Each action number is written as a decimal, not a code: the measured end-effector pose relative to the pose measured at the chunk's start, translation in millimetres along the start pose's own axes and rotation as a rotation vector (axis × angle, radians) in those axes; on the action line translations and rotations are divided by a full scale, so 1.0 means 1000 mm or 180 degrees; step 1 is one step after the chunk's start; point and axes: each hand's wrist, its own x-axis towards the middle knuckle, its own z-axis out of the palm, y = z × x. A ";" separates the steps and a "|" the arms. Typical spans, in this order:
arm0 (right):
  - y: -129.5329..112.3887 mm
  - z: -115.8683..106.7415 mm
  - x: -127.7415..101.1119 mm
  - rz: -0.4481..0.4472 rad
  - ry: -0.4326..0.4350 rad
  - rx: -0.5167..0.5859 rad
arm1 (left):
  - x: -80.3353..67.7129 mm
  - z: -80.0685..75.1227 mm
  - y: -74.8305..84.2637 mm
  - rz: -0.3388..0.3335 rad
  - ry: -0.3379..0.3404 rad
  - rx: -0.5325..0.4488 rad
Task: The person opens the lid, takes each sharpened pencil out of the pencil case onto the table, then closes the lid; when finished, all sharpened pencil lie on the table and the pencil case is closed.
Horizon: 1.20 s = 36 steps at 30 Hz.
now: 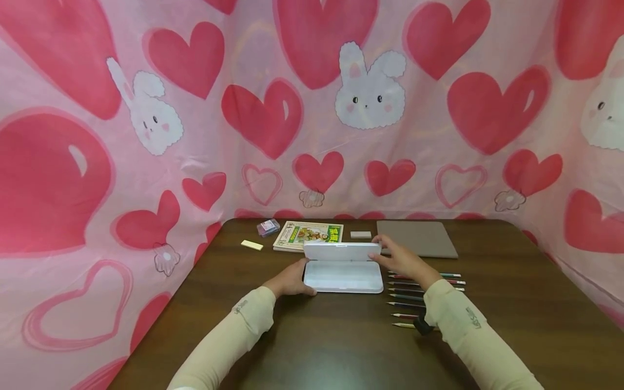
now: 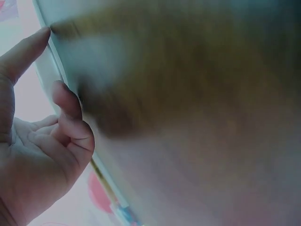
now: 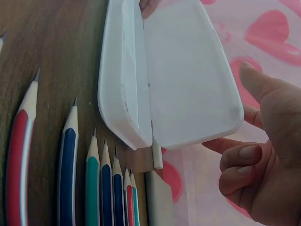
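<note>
A white pencil case (image 1: 343,277) lies on the table with its lid (image 1: 341,251) raised at the back. Its inside shows plain white. My left hand (image 1: 292,279) holds the left end of the case, thumb at the front corner and fingers along the side. At the right edge of the lid is my right hand (image 1: 402,259), its fingertips against that edge. In the right wrist view some fingers (image 3: 242,157) of this hand reach behind the lid. The left wrist view is mostly blurred. Several pencils (image 1: 404,297) lie in a row to the right, partly under my right forearm.
Behind the case are books (image 1: 292,241), a small white block (image 1: 361,234) and a flat grey board (image 1: 419,238). A pale yellow strip (image 1: 252,245) and a small clear box (image 1: 268,227) lie at the back left. A heart-patterned cloth (image 1: 263,119) hangs around the table.
</note>
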 end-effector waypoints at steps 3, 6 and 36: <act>-0.004 0.000 0.000 0.0043 0.0043 -0.0049 | 0.000 0.000 -0.002 0.0014 -0.0002 -0.0284; -0.005 0.002 0.001 0.0053 0.0098 -0.0045 | -0.002 0.000 -0.004 -0.0081 -0.0016 -0.0538; 0.006 0.031 -0.005 -0.0121 -0.0491 -0.0609 | -0.011 -0.006 0.006 0.0096 -0.0162 -0.0062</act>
